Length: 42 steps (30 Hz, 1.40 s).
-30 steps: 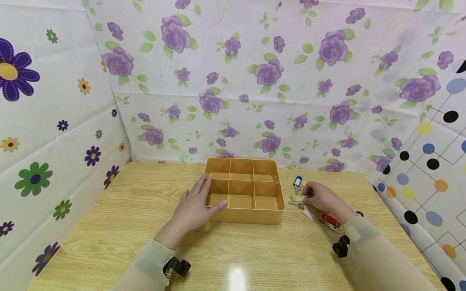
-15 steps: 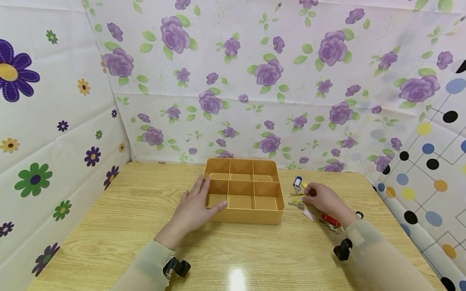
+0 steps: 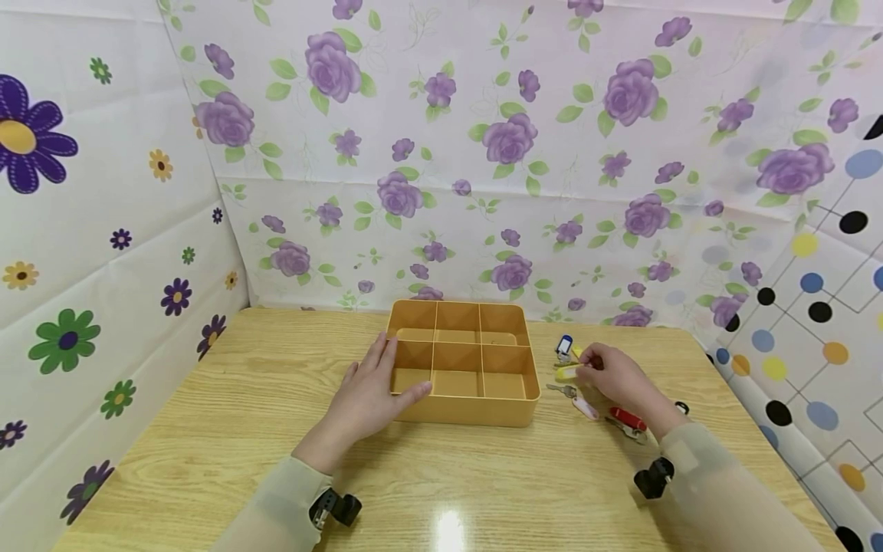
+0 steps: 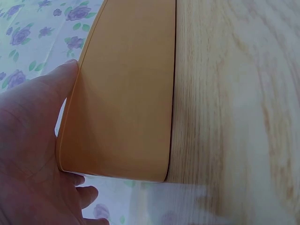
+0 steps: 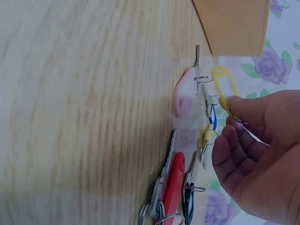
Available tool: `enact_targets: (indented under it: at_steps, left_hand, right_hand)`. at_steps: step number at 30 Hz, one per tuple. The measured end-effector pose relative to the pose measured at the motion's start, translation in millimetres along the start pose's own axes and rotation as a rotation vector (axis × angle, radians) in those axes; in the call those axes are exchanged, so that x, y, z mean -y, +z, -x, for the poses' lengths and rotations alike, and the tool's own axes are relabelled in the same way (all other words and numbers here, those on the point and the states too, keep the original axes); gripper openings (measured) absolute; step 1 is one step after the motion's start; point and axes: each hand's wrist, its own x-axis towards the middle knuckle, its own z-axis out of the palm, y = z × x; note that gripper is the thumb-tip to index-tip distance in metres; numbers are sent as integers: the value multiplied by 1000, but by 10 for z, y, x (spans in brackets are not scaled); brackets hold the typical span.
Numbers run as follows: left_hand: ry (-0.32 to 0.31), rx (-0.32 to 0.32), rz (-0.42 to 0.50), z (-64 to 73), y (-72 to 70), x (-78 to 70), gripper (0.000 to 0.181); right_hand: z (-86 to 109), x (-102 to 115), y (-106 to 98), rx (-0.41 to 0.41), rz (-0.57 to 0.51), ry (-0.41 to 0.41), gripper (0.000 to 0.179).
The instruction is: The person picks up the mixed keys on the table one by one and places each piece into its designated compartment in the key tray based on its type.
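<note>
My left hand (image 3: 369, 391) rests on the left front corner of a tan organizer box (image 3: 465, 410), fingers straight along its left side, thumb over the front rim. In the left wrist view the thumb touches the rim of the box (image 4: 124, 93). To the right of the box, my right hand (image 3: 617, 379) pinches a yellow key tag (image 3: 567, 372). In the right wrist view this yellow key tag (image 5: 224, 84) is raised between thumb and fingertips. Nearby lie a blue key tag (image 3: 564, 345), a second yellow tag (image 5: 205, 137) and a pink key tag (image 3: 585, 408).
A red key tag (image 3: 628, 418) with keys lies beneath the right forearm, and a black tag (image 3: 681, 407) beside it. The box has several compartments, no contents visible. Patterned cloth (image 3: 455, 153) stands behind the wooden table (image 3: 414, 491).
The right hand has shifted slightly right, and the yellow key tag has tilted up in its fingers. The left hand and the box have stayed put.
</note>
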Motion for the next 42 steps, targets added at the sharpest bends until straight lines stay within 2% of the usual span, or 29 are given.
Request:
enact_targets:
  at_steps: [8,15,21,34,42]
  left_hand:
    - [-2,5,-7,-10,-14,-17,122]
    - [0,2,7,-13,-16,-22,116]
    - [3,-1,3,-4,-10,-9,117]
    - [2,-1,23,18,-25,-4,119]
    - [4,-2,21,17,-11,-8,122]
  right_hand:
    - [66,122,-60,-76,-4,-29,14]
    - [98,214,-107,-123,-58,-46,19]
    - [101,330,-95,-171,-62,-61,21]
    - [119,515,-130,-196,-99,-53,24]
    - [113,592,-154,-210,-117,-76,22]
